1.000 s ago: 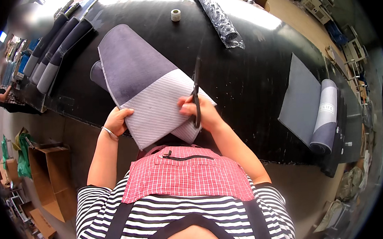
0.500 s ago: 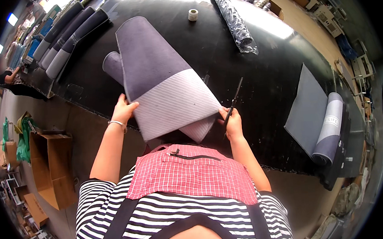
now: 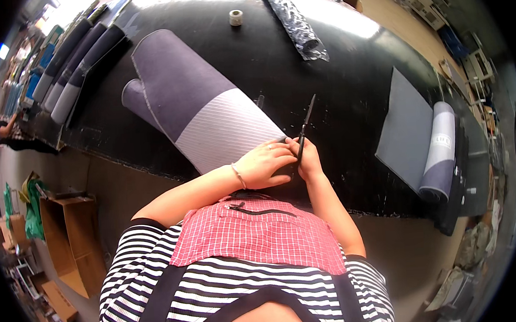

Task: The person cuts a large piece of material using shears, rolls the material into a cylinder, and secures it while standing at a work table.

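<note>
A grey-purple mat (image 3: 191, 85) with a pale striped end lies loosely folded over on the black table. My left hand (image 3: 264, 163) rests across the near edge of the striped part, fingers stretched toward the mat's right corner, thumb apart. At that corner my right hand (image 3: 308, 159) is closed around a pair of black scissors (image 3: 305, 128), whose blades point away from me. The right fingertips are beside the corner and close to the left fingers. Whether they also pinch the mat's edge I cannot tell.
A roll of tape (image 3: 235, 18) and a plastic-wrapped roll (image 3: 297, 26) sit farther back on the table (image 3: 344, 120). Several rolled mats (image 3: 84, 71) lie at the far left. A partly unrolled mat (image 3: 407, 131) lies to the right. An open cardboard box (image 3: 70, 237) stands at left.
My left hand has left the mat's left edge and come across to the right corner beside my right hand. The mat's near end has lowered; the scissors stay in my right hand.
</note>
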`<move>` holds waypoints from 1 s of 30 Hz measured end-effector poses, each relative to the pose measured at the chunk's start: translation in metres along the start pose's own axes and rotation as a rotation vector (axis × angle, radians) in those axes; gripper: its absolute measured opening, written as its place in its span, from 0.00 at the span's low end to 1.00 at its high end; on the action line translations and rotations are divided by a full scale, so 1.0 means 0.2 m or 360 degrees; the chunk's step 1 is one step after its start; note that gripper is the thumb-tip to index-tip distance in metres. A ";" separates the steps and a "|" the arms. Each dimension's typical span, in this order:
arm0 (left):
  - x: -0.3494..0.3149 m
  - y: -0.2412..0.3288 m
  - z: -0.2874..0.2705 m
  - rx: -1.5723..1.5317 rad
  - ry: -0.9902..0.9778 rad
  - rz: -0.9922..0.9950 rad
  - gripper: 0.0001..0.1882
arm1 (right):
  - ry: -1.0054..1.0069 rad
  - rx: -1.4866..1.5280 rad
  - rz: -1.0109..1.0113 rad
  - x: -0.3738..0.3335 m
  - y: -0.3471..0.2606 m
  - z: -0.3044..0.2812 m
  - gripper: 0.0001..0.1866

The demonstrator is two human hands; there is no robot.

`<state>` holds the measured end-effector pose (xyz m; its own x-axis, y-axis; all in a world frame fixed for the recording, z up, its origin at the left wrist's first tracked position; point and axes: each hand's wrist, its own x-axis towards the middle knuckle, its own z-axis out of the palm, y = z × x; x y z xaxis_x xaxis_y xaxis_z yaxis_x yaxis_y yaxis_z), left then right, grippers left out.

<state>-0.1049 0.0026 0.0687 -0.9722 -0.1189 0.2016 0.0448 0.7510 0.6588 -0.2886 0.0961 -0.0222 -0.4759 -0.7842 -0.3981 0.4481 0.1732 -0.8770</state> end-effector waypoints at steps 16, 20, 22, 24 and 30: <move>0.37 -0.27 0.50 0.0324 0.0120 -0.0323 0.36 | 0.1208 0.0209 -0.0017 -0.75 0.08 -0.97 0.06; 0.58 -0.68 0.73 0.1017 0.0224 -0.1319 0.48 | 0.1279 0.0267 0.0037 -0.88 0.06 -1.07 0.06; 0.71 -0.70 0.75 0.0943 0.0235 -0.1250 0.47 | 0.1351 0.0256 0.0021 -0.97 0.02 -1.13 0.06; 0.85 -0.70 0.73 0.0855 0.0184 -0.1112 0.48 | 0.1416 0.0210 -0.0003 -1.04 0.02 -1.23 0.05; 0.96 0.08 1.37 -0.0061 -0.0240 0.0937 0.24 | 0.1603 0.0217 -0.0049 -1.10 -0.09 -1.40 0.06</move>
<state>-0.3533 0.1694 -0.0815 -0.8032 0.4050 0.4369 0.5905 0.6382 0.4940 -0.4038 0.4336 0.0054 -0.8766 0.0903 -0.4726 0.4775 0.0428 -0.8776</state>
